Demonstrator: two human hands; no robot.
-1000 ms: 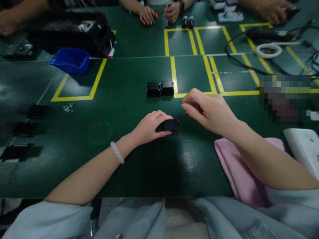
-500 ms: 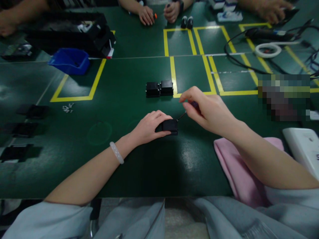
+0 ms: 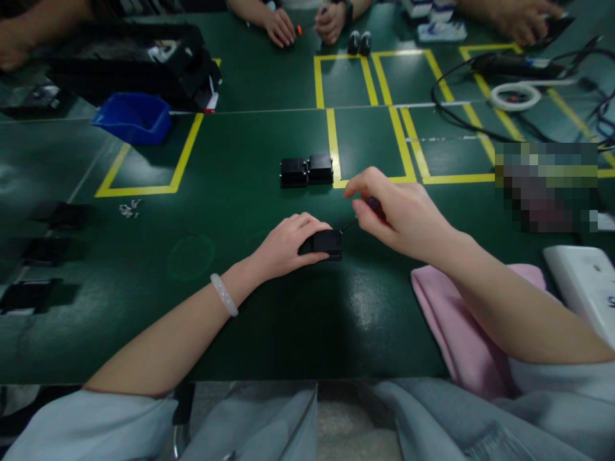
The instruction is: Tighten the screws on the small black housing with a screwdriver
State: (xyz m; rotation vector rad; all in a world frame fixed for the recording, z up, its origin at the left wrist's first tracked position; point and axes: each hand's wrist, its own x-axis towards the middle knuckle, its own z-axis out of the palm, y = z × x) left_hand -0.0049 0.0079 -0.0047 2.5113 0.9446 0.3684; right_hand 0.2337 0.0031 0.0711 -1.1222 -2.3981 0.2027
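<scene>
My left hand (image 3: 293,246) grips a small black box-shaped part (image 3: 328,243) on the green table, thumb on its near side and fingers over the far side. In my right hand (image 3: 401,208) is a screwdriver (image 3: 349,224), its dark handle mostly hidden by the curled fingers. The thin shaft slants down to the upper right corner of the black part; whether the tip sits in a screw is too small to tell. Just beyond stand two similar black blocks (image 3: 306,171), side by side. A little pile of small silvery screws (image 3: 129,208) lies to the left.
A blue bin (image 3: 134,121) stands before black trays (image 3: 129,70) at the back left. More black parts (image 3: 29,296) lie far left. A pink cloth (image 3: 446,320) and a white device (image 3: 581,278) are at right, cables (image 3: 442,96) behind. Co-workers' hands (image 3: 281,29) rest across the table.
My right hand's fingers have shifted slightly around the screwdriver, showing a bit more of its handle. My left hand and the black part have stayed put.
</scene>
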